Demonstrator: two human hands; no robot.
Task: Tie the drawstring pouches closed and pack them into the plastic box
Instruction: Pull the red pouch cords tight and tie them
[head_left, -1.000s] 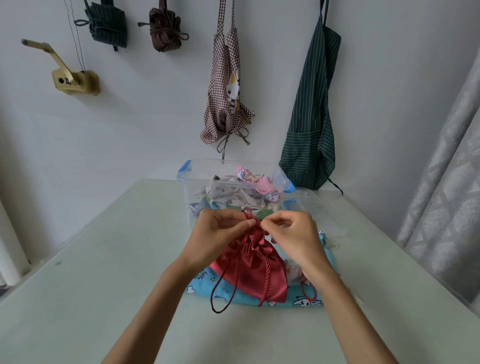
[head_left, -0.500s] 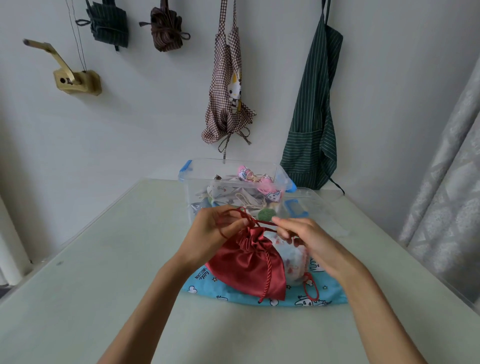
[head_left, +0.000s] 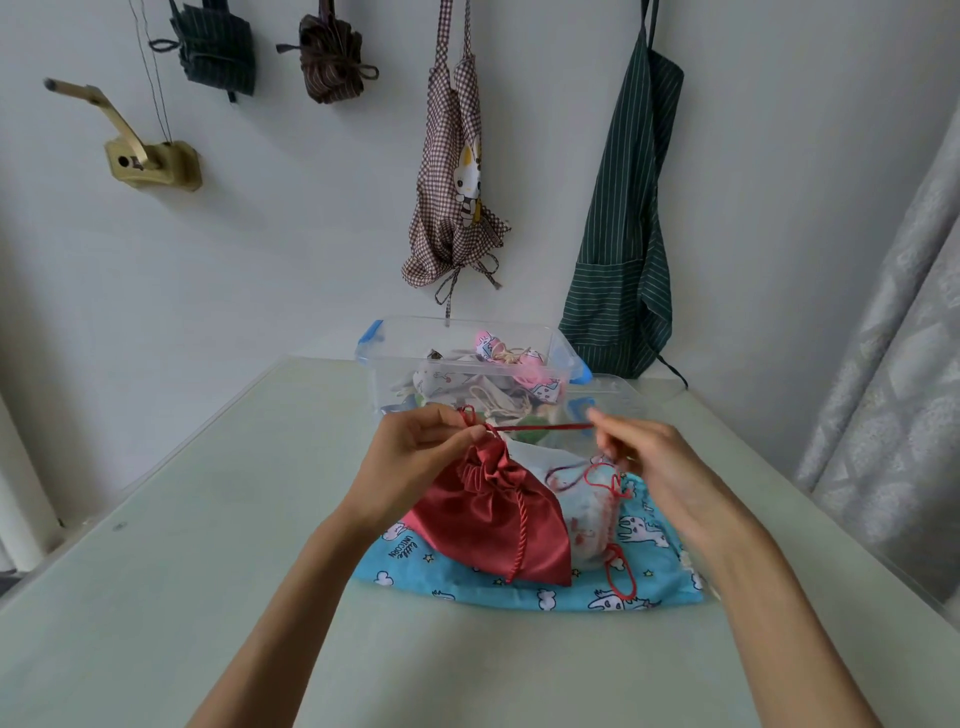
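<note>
A red satin drawstring pouch (head_left: 488, 525) lies on a blue unicorn-print pouch (head_left: 545, 592) on the table, its neck gathered. My left hand (head_left: 415, 457) pinches a loop of the red cord at the pouch's neck. My right hand (head_left: 644, 462) pinches the other end of the red cord (head_left: 540, 428), which runs taut between the hands. A pale printed pouch (head_left: 587, 514) with a red string lies to the right of the red one. The clear plastic box (head_left: 457, 338) with blue clips stands behind, holding several tied pouches.
The box's clear lid (head_left: 613, 395) lies to the right of the box. Aprons (head_left: 623, 234) and cloth bundles hang on the wall behind. A grey curtain (head_left: 893, 364) hangs at the right. The pale green table (head_left: 156, 597) spreads to the left and front.
My hands were together at the pouch's neck. The right hand has since pulled its cord end out to the right, stretching the cord taut, while the left hand stays at the neck.
</note>
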